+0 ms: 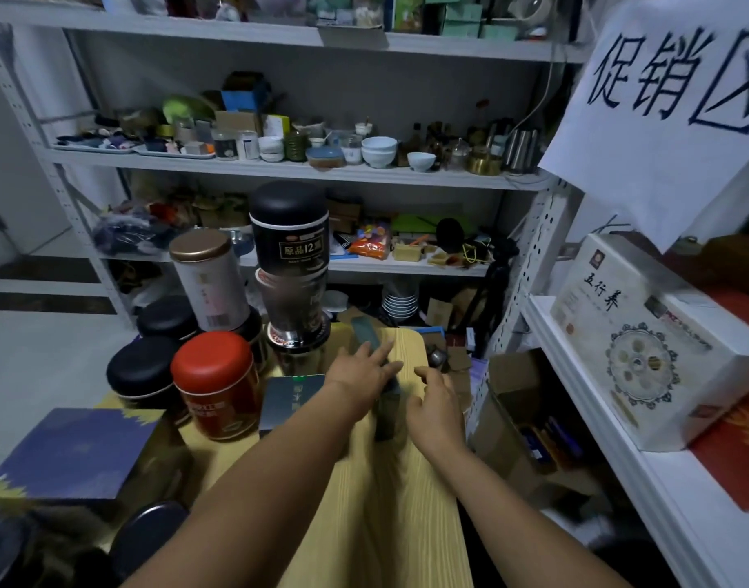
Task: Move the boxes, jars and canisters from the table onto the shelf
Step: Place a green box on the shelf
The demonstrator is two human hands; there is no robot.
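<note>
On the wooden table [389,511] my left hand [360,369] lies with its fingers spread over a narrow dark box [387,411]. My right hand [436,407] is just right of that box, fingers loosely curled and holding nothing. A second dark flat box [366,333] lies beyond the fingertips. To the left stand a red canister [213,384], a dark green box [290,398], a white canister with a gold lid [205,278], two black-lidded canisters [141,371] and a black canister [287,231] stacked on a dark jar [294,311]. A purple box [73,451] sits at the near left.
A white shelf [610,422] on the right holds a large white gift box [644,341], under a hanging paper sign [669,91]. An open cardboard box [521,418] stands between table and shelf. A grey rack [279,169] behind the table is crowded with bowls and clutter.
</note>
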